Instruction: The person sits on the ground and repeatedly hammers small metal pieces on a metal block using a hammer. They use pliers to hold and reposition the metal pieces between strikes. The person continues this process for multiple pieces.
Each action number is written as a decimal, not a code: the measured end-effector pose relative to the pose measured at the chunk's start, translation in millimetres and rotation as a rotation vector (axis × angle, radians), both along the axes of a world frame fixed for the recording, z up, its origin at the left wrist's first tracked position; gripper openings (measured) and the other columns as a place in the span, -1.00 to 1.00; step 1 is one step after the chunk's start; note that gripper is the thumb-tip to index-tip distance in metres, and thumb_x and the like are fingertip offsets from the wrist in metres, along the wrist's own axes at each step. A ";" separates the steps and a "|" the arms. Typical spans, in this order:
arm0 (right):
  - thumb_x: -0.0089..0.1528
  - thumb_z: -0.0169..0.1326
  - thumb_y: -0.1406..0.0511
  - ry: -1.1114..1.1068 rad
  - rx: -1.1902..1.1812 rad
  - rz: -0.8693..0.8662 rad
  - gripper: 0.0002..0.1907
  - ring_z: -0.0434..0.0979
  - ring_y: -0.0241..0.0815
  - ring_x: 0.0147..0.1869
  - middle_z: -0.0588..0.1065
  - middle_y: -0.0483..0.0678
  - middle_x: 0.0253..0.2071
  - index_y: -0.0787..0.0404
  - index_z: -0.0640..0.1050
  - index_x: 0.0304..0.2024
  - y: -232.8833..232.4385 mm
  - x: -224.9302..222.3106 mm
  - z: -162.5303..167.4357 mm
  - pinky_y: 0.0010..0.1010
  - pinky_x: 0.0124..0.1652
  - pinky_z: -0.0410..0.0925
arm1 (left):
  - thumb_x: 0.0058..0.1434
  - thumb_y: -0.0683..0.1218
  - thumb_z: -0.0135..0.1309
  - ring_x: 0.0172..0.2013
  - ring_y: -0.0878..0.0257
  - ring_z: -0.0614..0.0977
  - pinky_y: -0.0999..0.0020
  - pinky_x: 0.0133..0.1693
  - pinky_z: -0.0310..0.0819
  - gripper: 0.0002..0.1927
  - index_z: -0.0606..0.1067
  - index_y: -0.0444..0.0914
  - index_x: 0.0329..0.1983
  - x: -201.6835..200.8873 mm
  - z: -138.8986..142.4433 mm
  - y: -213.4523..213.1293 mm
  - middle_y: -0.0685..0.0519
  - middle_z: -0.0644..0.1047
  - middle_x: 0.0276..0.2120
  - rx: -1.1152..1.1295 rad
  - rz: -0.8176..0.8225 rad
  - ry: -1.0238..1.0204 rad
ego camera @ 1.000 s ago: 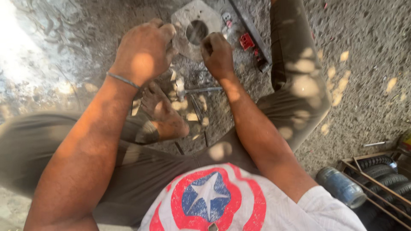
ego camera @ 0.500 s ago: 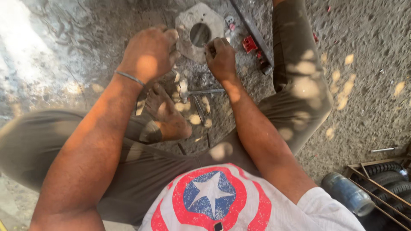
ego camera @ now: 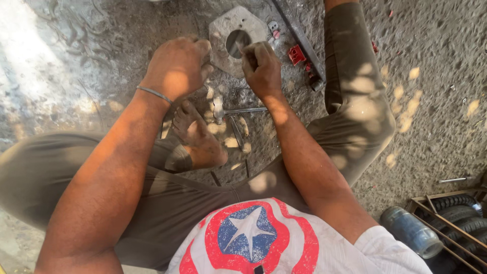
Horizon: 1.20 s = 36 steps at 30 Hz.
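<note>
Looking down from the head cam, everything centred on an octagonal metal plate (ego camera: 223,38) with a round hole in the middle, lying flat on the gritty ground. The left hand (ego camera: 177,66) sat curled at the plate's left edge, knuckles up, fingers tucked under so I honestly couldn't tell if it was clamped on the plate or just pressed against it. A thin metal bangle (ego camera: 154,94) ran round that wrist. The right hand (ego camera: 261,68) was balled into a fist at the plate's right side, right next to the hole, closed around something thin that poked toward the hole; too small and shadowed to say what it was.

Just below the plate, nearer the person, a bare foot (ego camera: 198,137) rested on the ground, and a slim metal rod (ego camera: 243,110) lay beside it. To the right of the plate lay a long dark metal bar (ego camera: 299,38), with a small red part (ego camera: 296,54) between it and the plate. Well away from the plate, at the bottom right corner, a blue plastic bottle (ego camera: 410,231) lay against a rusty frame holding black tyres (ego camera: 456,213). The person sat cross-legged in grey trousers and a white shirt with a red-and-blue star print (ego camera: 248,236).
</note>
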State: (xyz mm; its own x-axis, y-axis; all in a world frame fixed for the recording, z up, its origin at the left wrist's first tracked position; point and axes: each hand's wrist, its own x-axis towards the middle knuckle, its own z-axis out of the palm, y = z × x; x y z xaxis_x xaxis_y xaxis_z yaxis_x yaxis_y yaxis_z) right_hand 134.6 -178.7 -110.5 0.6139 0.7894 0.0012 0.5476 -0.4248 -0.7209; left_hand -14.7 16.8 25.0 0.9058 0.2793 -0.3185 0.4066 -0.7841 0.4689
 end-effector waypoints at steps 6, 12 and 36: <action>0.21 0.27 0.48 -0.015 0.055 -0.005 -0.83 0.62 -0.21 -0.27 0.53 0.00 -0.22 0.29 0.52 -0.22 -2.9 -1.4 1.6 -0.41 -0.28 0.54 | 0.25 0.01 0.24 -0.01 -0.13 0.59 -0.04 0.01 0.47 -0.67 0.53 -0.29 -0.06 -0.5 -0.9 -1.7 -0.15 0.58 -0.12 -0.040 0.009 0.032; 0.25 0.28 0.44 0.043 0.004 -0.021 -0.84 0.64 -0.24 -0.27 0.55 -0.06 -0.25 0.22 0.51 -0.24 1.0 -2.8 13.1 -0.44 -0.27 0.56 | 0.20 -0.02 0.28 -0.08 -0.12 0.61 -0.04 -0.04 0.46 -0.70 0.56 -0.27 -0.10 0.7 -1.4 -2.8 -0.14 0.60 -0.22 -0.112 0.046 -0.053; 0.29 0.23 0.52 0.023 0.414 0.121 -0.75 0.63 -0.29 -0.07 0.45 -0.09 -0.08 0.18 0.45 -0.11 22.8 -18.9 88.2 -0.49 -0.14 0.60 | 0.20 -0.18 0.36 -0.30 0.37 0.65 0.46 -0.26 0.58 -0.82 0.63 -0.21 -0.14 5.3 -4.2 -16.9 0.09 0.64 -0.20 -0.575 0.264 -0.506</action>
